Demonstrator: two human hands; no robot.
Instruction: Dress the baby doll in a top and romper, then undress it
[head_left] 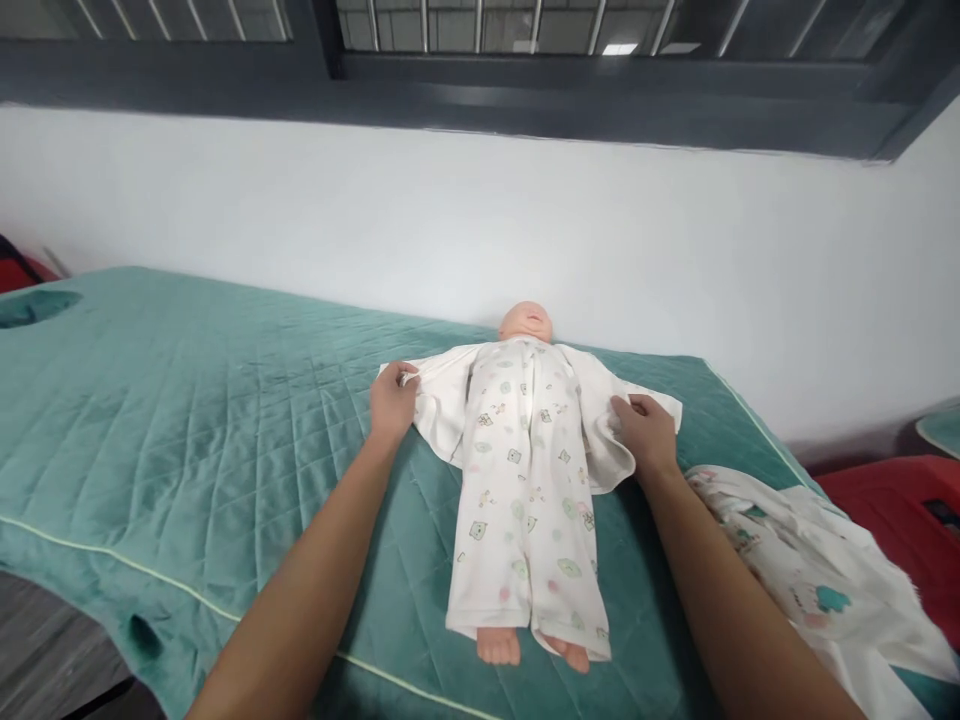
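A green quilted cloth cover (187, 400) is spread in front of a smooth white wall (315, 200), above which a dark grey window frame (600, 110) with metal bars (480, 25) is seen. On the cover, near its wall-side edge, a bald baby doll (525, 322) is laid on its back, its head pointed toward the wall. It is covered from neck to ankles by a white printed two-legged garment (527, 470), with plain white fabric side panels (442, 400) stretched out on both sides. At the right, a crumpled white cloth with green prints (832, 595) is placed beside a red object (870, 500). One panel's outer edge is pinched in a narrow grip by the left hand (394, 400); the opposite panel is likewise pinched by the right hand (646, 430). Two bare doll feet (498, 646) are left exposed below the hems.
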